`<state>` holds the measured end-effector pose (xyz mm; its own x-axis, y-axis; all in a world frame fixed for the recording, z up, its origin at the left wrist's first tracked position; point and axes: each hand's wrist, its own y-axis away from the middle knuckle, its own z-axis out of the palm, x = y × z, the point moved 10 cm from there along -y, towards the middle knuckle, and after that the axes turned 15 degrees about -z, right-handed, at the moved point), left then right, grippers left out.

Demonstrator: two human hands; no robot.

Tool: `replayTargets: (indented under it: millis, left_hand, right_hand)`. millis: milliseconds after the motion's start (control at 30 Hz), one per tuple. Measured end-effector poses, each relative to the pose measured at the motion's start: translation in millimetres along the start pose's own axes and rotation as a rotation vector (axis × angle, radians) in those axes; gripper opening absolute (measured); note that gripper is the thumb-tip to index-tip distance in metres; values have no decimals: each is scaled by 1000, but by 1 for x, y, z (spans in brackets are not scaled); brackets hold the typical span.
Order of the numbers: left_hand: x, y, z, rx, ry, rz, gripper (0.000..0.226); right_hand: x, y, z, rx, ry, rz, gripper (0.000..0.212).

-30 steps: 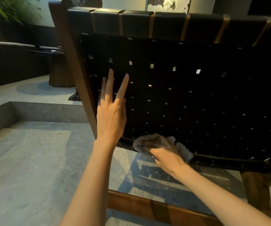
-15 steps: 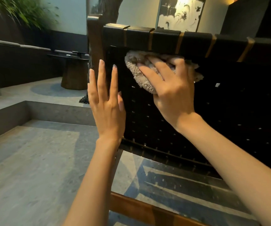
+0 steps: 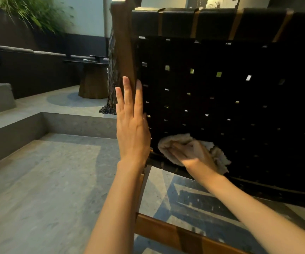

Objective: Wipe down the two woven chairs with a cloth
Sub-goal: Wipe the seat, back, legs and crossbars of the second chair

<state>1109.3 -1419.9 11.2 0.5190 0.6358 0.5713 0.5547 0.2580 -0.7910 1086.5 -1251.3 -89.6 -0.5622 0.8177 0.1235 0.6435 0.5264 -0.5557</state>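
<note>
A woven chair (image 3: 221,92) fills the right side; I see the back of its black strap backrest in a brown wooden frame (image 3: 123,43). My left hand (image 3: 132,125) lies flat with straight fingers against the frame's left post and the edge of the weave. Low on the backrest, near its bottom rail, my right hand (image 3: 194,155) presses a fluffy beige cloth (image 3: 218,158) against the straps; this hand is motion-blurred and its fingers spread over the cloth. Only one chair is in view.
A wooden crossbar (image 3: 175,233) of the chair runs low in front of me. Grey stone floor and steps (image 3: 43,123) lie to the left. Further back stand a dark round side table (image 3: 91,77), a tree trunk (image 3: 112,85) and a planter with green leaves (image 3: 28,13).
My right hand has swept the cloth from the top of the backrest down to its bottom edge. My left hand stays against the left post.
</note>
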Motion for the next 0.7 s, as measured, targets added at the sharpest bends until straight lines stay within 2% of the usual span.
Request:
replayTargets:
  millis: [33, 67, 100, 167, 300, 367, 433, 500, 567, 700]
  left_hand:
    - [-1, 0, 0, -4, 2, 5, 77]
    - [-1, -1, 0, -7, 6, 8, 77]
    - [-1, -1, -1, -11, 10, 8, 77]
    - [0, -1, -2, -18, 8, 7, 75]
    - [-1, -1, -11, -7, 21, -1, 78]
    - [-4, -4, -20, 33, 15, -2, 73]
    - [-9, -10, -28, 56, 17, -23, 71]
    - [-14, -15, -30, 37, 25, -43, 75]
    - [-14, -16, -30, 4, 42, -45, 76]
    - [-12, -16, -25, -39, 100, -57, 72]
  right_hand:
    - [8, 14, 26, -120, -28, 38, 44]
    - [12, 26, 43, -159, -67, 62, 43]
    - [11, 34, 48, -159, -66, 77, 43]
    - [16, 42, 44, -45, -74, 137, 36]
    - [-29, 22, 33, -259, 89, -104, 35]
    - [-55, 7, -10, -130, 252, -254, 33]
    - [-84, -5, -67, 189, 249, -369, 36]
    - [-101, -21, -118, 424, 329, -417, 32]
    - [-107, -42, -152, 565, 374, -400, 29]
    - [-105, -91, -181, 754, 331, -213, 41]
